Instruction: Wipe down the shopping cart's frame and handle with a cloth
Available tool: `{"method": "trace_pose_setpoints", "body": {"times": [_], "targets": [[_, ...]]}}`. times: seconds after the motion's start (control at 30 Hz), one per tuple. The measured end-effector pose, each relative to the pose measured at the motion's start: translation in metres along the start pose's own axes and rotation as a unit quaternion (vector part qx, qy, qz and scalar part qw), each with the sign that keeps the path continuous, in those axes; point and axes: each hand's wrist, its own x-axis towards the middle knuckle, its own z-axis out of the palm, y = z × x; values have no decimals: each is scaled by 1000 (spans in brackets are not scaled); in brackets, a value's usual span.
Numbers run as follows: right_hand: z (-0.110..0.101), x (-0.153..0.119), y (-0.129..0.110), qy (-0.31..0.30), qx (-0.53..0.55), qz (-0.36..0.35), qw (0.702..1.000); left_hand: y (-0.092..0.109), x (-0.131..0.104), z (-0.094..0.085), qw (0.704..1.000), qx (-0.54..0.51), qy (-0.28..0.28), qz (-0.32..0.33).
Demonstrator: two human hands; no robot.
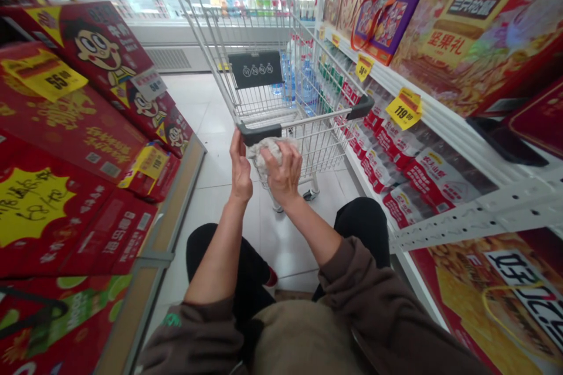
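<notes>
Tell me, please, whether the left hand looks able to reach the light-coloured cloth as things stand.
Probably yes: the left hand is right beside the cloth, with nothing visible between them. The right hand covers part of it, but the side facing the left hand looks free.

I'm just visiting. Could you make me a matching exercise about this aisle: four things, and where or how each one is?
1. Left hand
2. Cloth
3. Shopping cart
4. 119 price tag

A. Yellow, on the right-hand shelf edge
B. Greyish, under the right hand
C. Metal wire, standing on the floor
D. Bare, beside a dark corner piece

Pairs: 1-D, 2-B, 3-C, 4-A.
</notes>
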Motion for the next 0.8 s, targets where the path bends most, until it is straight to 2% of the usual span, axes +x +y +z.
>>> {"method": "trace_pose_setpoints", "body": {"times": [0.17,0.33,0.47,0.57,0.63,0.8], "targets": [[12,-31,-3,-70,-32,8,997,-2,-5,-15,998,44,23,-26],[17,-24,-16,-36,-41,5,998,11,7,-20,995,99,25,-15],[25,-34,-13,-83,-45,-22,995,16,8,-23,992,123,-17,-10],[27,-53,-6,-91,-59,-20,994,16,6,-26,987,150,-56,-7],[29,-57,-7,-95,-54,-18,994,16,6,-25,985,160,-61,-7],[34,-44,-5,-125,-39,-105,986,19,7,-15,985,169,-36,-25]]}}
